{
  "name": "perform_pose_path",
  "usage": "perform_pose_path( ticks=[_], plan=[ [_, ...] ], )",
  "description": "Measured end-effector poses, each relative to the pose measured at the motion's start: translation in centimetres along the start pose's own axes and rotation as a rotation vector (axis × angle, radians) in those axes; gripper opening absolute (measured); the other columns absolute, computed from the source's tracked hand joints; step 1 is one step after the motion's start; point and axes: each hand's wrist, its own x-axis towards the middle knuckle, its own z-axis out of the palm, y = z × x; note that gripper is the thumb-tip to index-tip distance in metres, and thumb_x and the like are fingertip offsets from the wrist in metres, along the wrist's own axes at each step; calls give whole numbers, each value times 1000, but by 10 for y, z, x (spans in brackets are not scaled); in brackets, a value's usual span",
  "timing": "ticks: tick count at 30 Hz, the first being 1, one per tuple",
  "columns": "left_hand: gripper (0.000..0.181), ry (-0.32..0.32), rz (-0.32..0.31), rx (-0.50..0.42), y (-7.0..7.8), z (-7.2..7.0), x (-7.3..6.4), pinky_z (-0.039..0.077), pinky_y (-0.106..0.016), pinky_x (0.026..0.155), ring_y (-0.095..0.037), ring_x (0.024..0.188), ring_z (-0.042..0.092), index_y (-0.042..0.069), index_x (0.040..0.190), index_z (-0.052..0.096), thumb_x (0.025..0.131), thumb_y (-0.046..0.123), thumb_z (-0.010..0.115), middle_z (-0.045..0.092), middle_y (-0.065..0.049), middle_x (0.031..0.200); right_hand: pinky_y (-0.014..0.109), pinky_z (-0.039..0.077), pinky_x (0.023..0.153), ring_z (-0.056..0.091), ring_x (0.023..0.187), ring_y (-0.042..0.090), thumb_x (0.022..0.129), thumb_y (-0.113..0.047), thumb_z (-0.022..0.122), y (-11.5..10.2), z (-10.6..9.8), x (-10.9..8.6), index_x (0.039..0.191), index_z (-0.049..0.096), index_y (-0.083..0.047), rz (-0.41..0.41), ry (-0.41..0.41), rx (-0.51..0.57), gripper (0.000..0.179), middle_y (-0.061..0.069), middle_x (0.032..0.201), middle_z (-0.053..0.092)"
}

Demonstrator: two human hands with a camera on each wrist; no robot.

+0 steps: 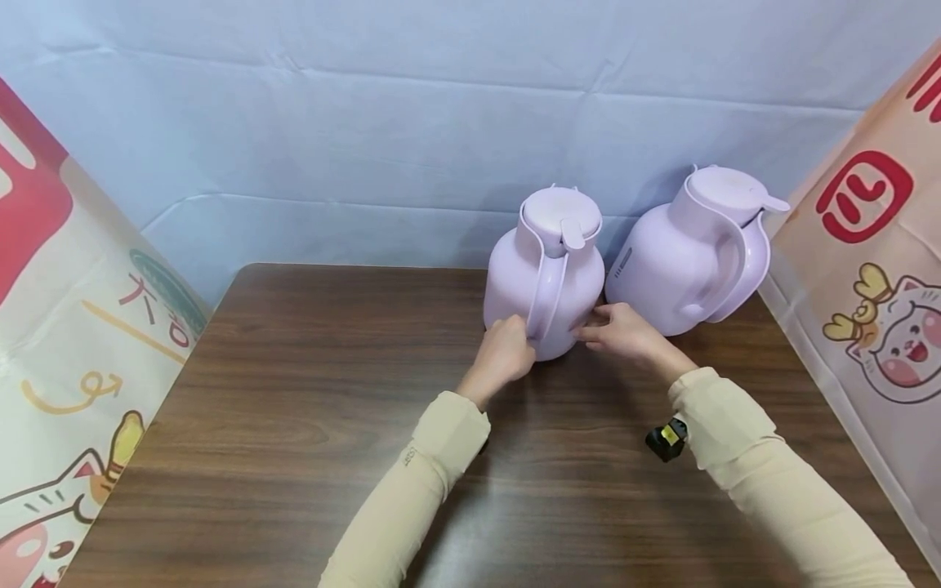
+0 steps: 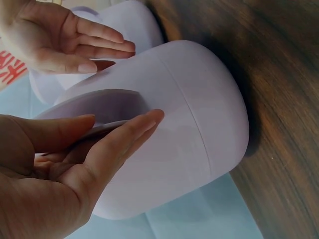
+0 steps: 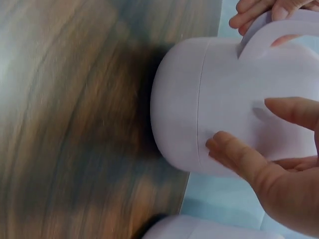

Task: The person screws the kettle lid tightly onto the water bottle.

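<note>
A pale lilac thermos jug [image 1: 506, 273] stands upright near the back edge of the table, its handle [image 1: 546, 298] towards me. My left hand [image 1: 503, 358] pinches the lower part of that handle between thumb and fingers. At the jug's right side is my right hand [image 1: 625, 333], fingers loosely extended, fingertips right at the lower wall. In the right wrist view its thumb and fingers [image 3: 239, 154] are spread apart over the lilac body [image 3: 224, 99]. A matching second thermos jug [image 1: 654, 261] stands just to the right, its handle pointing right and forward.
Both jugs stand on a dark wood-grain table [image 1: 294, 392]. Close behind its back edge hangs a pale blue cloth [image 1: 367, 147]. Printed cartoon panels flank the table, one on the left [image 1: 95, 327] and one on the right [image 1: 867, 245]. A small black device [image 1: 665, 441] hangs at my right cuff.
</note>
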Motion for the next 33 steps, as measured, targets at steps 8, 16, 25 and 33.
perform_pose_path(
  ticks=[8, 16, 25, 33],
  plan=[
    [9, -20, -3, -23, 6, 2, 9, 42, -27, 58, -18, 64, 47, 4, 69, 53, 77, 0, 55, 53, -6, 68, 29, 52, 66, 60, 72, 10, 83, -5, 62, 10, -14, 1, 106, 53, 18, -128, -23, -83, 34, 18, 91, 64],
    [7, -52, -23, -44, 13, 5, 17, 40, -25, 54, -17, 62, 46, 3, 74, 54, 81, 1, 55, 51, -6, 67, 21, 45, 61, 58, 72, 12, 78, -4, 68, 16, -19, 5, 93, 64, 9, -280, 27, -256, 20, 12, 83, 67],
    [6, -18, 1, -7, 17, 9, 28, 43, -27, 60, -18, 67, 49, 3, 74, 56, 80, 3, 55, 56, -8, 74, 26, 44, 66, 56, 74, 16, 77, -4, 68, 16, -23, 11, 87, 67, 4, -320, 98, -362, 13, 9, 80, 67],
    [6, -45, -13, -26, 22, 9, 36, 42, -28, 59, -18, 67, 50, 4, 79, 57, 83, 5, 53, 55, -7, 74, 25, 43, 64, 56, 72, 15, 78, -3, 66, 22, -29, 18, 85, 69, 2, -309, 126, -374, 9, 11, 80, 67]
  ],
)
